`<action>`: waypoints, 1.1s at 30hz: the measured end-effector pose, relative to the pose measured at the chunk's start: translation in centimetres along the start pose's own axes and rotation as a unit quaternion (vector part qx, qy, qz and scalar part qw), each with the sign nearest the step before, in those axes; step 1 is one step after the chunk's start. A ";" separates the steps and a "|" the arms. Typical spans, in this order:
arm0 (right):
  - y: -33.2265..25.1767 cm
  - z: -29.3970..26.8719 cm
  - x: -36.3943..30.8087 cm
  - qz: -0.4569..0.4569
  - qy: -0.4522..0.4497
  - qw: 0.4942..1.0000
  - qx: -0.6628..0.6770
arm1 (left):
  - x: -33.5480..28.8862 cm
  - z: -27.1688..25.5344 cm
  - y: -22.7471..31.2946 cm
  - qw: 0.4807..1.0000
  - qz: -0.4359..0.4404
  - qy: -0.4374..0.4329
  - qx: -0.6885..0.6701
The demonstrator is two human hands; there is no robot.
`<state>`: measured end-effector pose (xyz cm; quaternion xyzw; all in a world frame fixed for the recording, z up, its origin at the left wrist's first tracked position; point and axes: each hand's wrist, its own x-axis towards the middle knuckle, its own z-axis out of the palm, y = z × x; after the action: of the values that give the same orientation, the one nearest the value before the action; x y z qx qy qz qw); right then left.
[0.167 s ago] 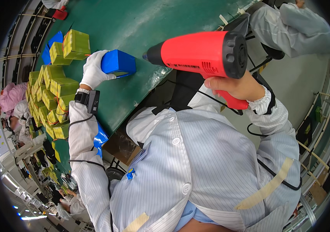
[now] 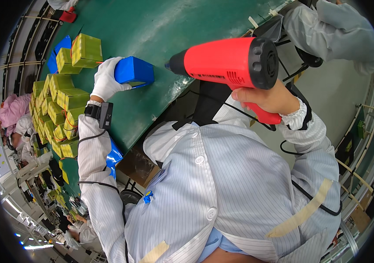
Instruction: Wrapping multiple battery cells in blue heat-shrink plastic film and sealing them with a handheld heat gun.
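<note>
My left hand (image 2: 108,80), in a white glove, grips a blue-wrapped battery pack (image 2: 135,71) on the green table (image 2: 134,26). Its fingers are closed round the pack's left side, and the far fingers are partly hidden. In my bare right hand (image 2: 271,99) is a red heat gun (image 2: 220,61) with a black nozzle and a black rear cap. My fingers wrap its handle. The nozzle points left at the blue pack, a short gap apart from it.
Stacked yellow-green battery packs (image 2: 70,98) with thin wires stand left of my left arm. Blue wrap sleeves (image 2: 114,155) lie near that arm. A black cord (image 2: 235,107) runs below the heat gun. Another person's grey sleeve (image 2: 336,30) is at the upper right.
The heat gun has tilted slightly, its nozzle shifting a little right and down. My left hand and the blue battery pack stay where they were.
</note>
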<state>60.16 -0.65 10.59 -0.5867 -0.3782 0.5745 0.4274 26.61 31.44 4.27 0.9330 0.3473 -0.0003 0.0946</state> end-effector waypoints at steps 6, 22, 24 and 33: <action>0.3 -0.7 -1.2 -0.011 0.011 0.999 0.032 | 0.1 0.1 -0.3 1.000 0.009 0.002 0.003; 6.3 -1.5 -3.7 -0.248 -0.037 0.944 -0.216 | 0.5 0.1 -1.3 0.996 0.012 -0.017 0.084; 7.5 -1.4 -3.4 -0.337 0.000 0.878 -0.339 | 0.5 0.1 -1.2 0.996 0.012 -0.017 0.082; 7.1 -1.2 -3.3 -0.282 -0.064 0.903 -0.318 | -0.3 0.8 -0.5 0.996 0.015 0.014 0.092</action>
<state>60.89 -6.27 5.03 -0.5223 -0.7172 0.3151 0.3370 26.10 31.51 3.36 0.9428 0.3329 -0.0178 0.0033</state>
